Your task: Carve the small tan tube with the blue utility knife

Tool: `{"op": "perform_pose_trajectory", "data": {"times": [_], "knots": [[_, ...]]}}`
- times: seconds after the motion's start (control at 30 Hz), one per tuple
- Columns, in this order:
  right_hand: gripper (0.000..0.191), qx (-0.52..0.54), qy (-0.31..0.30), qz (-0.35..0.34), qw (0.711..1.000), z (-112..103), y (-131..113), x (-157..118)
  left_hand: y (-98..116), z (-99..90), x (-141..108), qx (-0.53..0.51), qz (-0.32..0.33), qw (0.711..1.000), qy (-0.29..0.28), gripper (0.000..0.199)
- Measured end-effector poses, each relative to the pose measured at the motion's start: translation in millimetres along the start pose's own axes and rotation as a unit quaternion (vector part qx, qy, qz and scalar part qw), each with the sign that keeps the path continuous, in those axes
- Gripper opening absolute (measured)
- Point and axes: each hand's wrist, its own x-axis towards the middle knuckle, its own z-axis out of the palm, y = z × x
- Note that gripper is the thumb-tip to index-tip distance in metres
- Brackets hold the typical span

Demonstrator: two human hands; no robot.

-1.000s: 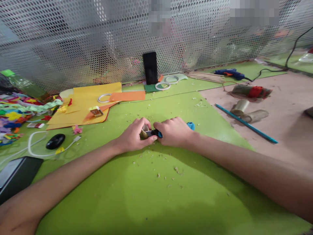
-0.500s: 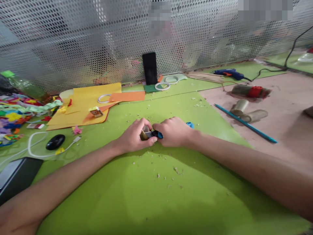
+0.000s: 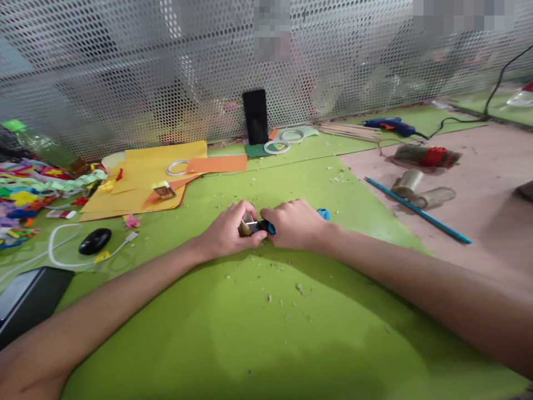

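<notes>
My left hand (image 3: 230, 229) is curled around a short, hollow, brownish-green piece (image 3: 245, 229) that looks like bamboo; the fingers hide much of it. In my right hand (image 3: 293, 223) is a blue and black utility knife (image 3: 266, 226), its handle mostly covered by the fist. The short blade reaches left into the gap between my left thumb and fingers, against the hollow piece. Both hands stay close together over the green tabletop (image 3: 250, 322). Pale shavings (image 3: 300, 289) lie scattered around them. Just past my right wrist rests a small blue object (image 3: 323, 214).
At the right are hollow tube pieces (image 3: 433, 197), a blue pencil-like stick (image 3: 416, 210) and a glue gun (image 3: 391, 126). A phone (image 3: 255, 116) leans on the perforated metal screen (image 3: 208, 72). Yellow paper (image 3: 162, 158), a matchbox (image 3: 163, 190) and a black mouse (image 3: 95, 241) lie leftward.
The knife and my left thumb have shifted very slightly left, and more of the blade's bright face shows. Both hands keep their grips in nearly the same place.
</notes>
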Motion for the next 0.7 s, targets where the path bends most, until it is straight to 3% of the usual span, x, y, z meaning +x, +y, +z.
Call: {"op": "perform_pose_trajectory", "data": {"times": [0.23, 0.5, 0.7], "knots": [[0.029, 0.005, 0.001, 0.017, 1.0, -2.5, -0.3, 3.2, -0.4, 0.8, -0.1, 0.042, 0.02, 0.999, 0.027, 0.031], [0.026, 0.021, -0.021, -0.044, 0.999, -4.8, 4.8, -0.8, 0.5, 0.4, -1.5, 0.014, 0.025, 1.0, 0.013, 0.04], [0.03, 0.015, -0.022, -0.017, 0.999, -3.6, 2.6, -0.5, -0.5, 0.9, -0.8, 0.017, 0.016, 1.0, 0.011, 0.04]]}}
